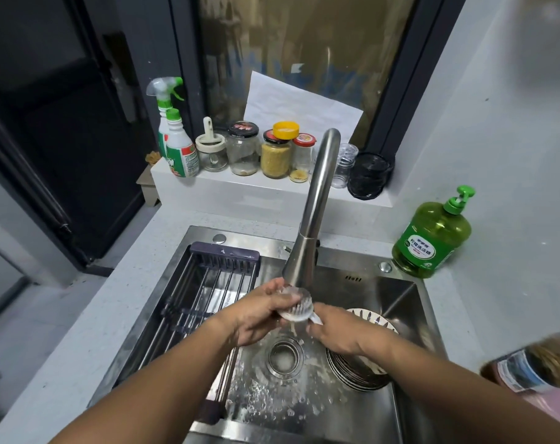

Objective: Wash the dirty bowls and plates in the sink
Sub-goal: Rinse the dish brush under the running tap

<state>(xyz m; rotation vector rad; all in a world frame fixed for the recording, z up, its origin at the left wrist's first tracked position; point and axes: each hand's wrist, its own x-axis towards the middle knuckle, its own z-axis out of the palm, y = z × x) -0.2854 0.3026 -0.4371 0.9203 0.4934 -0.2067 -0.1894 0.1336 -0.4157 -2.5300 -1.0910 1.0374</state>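
Under the faucet (313, 200), your left hand (256, 315) and right hand (339, 331) are gripping a scrub brush (296, 307) in the stream, seemingly rinsing it, while dirty plates (358, 370) are waiting stacked in the sink (410, 302).

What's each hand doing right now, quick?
Left hand: grips the scrub brush under the faucet.
Right hand: holds the brush's handle end.

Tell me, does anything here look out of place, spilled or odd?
Little stands out. The yellow lid sits tilted and loose on top of the jars on the ledge, not screwed on. Both hands hold the brush under the running faucet; foam on the sink floor is normal.
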